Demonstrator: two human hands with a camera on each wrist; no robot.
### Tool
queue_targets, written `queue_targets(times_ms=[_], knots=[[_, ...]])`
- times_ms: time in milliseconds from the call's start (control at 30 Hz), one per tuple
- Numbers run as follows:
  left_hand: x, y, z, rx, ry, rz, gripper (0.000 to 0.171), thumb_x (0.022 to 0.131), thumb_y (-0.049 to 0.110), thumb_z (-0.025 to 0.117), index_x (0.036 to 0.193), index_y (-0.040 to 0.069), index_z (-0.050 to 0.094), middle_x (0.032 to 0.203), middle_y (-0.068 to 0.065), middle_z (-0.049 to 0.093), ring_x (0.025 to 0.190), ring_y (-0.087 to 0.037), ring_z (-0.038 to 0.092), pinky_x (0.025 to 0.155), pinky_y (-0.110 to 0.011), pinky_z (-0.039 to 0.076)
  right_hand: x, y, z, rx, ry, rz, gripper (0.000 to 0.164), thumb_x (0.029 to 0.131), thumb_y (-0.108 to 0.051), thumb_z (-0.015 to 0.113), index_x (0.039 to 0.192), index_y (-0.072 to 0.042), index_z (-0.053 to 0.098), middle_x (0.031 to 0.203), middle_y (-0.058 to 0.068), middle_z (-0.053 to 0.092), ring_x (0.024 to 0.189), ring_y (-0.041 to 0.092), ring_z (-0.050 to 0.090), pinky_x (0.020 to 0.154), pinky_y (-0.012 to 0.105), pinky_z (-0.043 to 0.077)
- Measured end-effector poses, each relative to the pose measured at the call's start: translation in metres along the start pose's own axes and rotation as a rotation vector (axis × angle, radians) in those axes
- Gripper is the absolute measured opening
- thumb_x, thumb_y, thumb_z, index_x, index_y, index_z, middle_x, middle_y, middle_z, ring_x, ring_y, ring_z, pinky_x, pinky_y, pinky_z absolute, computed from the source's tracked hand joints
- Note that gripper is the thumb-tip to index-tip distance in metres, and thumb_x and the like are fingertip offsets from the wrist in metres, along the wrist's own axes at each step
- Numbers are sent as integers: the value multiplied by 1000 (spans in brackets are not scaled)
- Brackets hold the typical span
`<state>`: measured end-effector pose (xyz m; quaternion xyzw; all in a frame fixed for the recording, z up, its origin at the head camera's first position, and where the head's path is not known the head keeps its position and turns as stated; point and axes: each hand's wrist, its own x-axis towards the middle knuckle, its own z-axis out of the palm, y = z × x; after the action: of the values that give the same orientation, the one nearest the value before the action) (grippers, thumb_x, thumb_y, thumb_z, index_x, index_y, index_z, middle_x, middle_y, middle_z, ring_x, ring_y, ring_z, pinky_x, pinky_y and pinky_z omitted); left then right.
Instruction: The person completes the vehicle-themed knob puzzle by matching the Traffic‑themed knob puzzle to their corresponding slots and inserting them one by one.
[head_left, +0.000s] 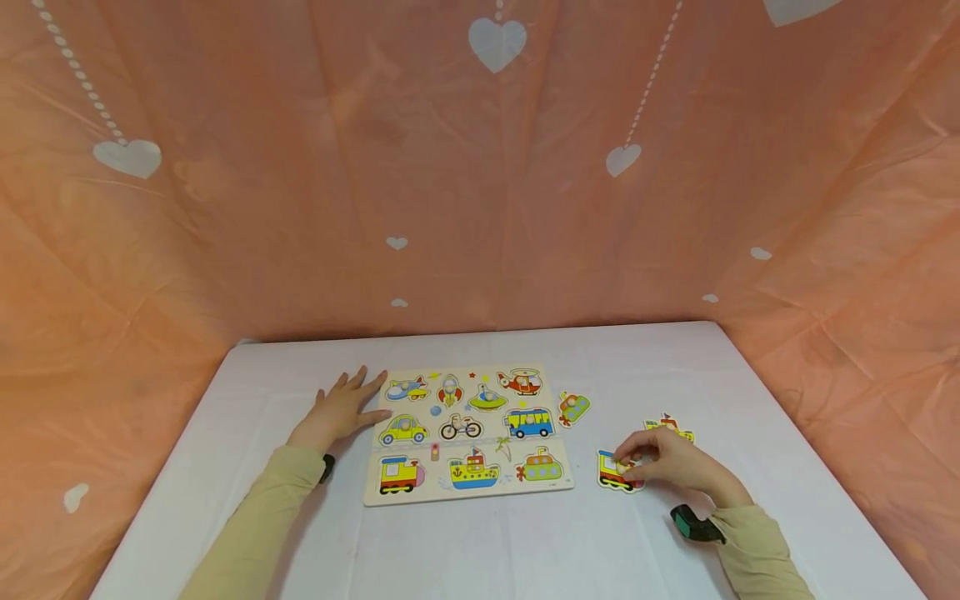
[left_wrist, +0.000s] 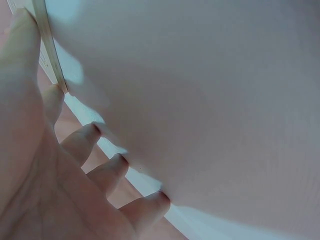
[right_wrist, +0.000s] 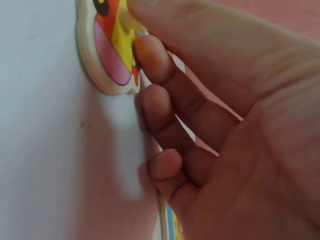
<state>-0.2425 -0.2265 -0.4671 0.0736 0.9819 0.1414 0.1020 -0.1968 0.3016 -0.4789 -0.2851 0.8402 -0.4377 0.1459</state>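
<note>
"What's on your head feed?"
"I see the right hand (head_left: 667, 457) pinching the train piece (head_left: 607, 468), right of the puzzle board (head_left: 431, 495); the left hand (head_left: 337, 417), spread, touches the board's left edge."
"Wrists?"
"Left: thumb (left_wrist: 22, 45) against the board. Right: fingertips (right_wrist: 150, 50) at the train's knob (right_wrist: 131, 21)."

A curtained-off tabletop nook, its wider setting hidden from us

We see peach-orange fabric curtains (head_left: 450, 183) rising behind a white-topped table (head_left: 465, 550) and along its left and right sides, closing the space in like a booth. White hearts (head_left: 498, 43) and dotted strings (head_left: 73, 64) pattern them, a decorative, homelike touch. Whether the room beyond the curtains is a home, a studio or an office, we cannot tell.
</note>
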Motion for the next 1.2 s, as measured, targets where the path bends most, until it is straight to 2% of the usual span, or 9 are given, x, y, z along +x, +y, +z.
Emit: queue_targets(times_ms=[267, 367, 633, 833, 1200], knots=[[0, -2, 2, 3, 7, 5, 84, 85, 56, 63, 151, 17, 29, 154, -25, 17, 136, -54, 11, 101, -75, 8, 1, 0, 4, -48, 29, -38, 20, 77, -13, 81, 93, -7, 71, 86, 3, 67, 77, 19, 58, 67, 25, 48], [0, -2, 2, 4, 8, 4, 84, 85, 55, 62, 152, 17, 29, 154, -25, 17, 137, -54, 11, 101, -75, 8, 2, 1, 5, -46, 38, -28, 19, 76, -12, 81, 91, -7, 71, 85, 3, 66, 75, 21, 57, 66, 25, 48], [2, -2, 3, 9, 9, 3, 84, 85, 58, 61, 152, 18, 28, 155, -24, 16, 137, -53, 10, 101, -74, 8, 3, 0, 5, -51, 25, 16, 19, 75, -17, 82, 87, -13, 68, 81, -2, 63, 74, 13, 56, 65, 21, 46], [2, -1, 2, 6, 7, -3, 85, 85, 58, 61, 152, 18, 28, 155, -24, 16, 137, -53, 10, 101, -74, 7, 3, 1, 5, -46, 32, 15, 18, 75, -16, 82, 85, -12, 67, 78, -2, 61, 71, 7, 54, 63, 20, 46], [0, 0, 1, 2, 2, -12, 85, 85, 58, 62, 152, 18, 28, 155, -23, 16, 137, -53, 10, 101, -74, 7, 4, -2, 4, -58, 56, 37, 17, 75, -15, 82, 84, -9, 68, 78, 0, 62, 70, 8, 54, 61, 21, 46]])
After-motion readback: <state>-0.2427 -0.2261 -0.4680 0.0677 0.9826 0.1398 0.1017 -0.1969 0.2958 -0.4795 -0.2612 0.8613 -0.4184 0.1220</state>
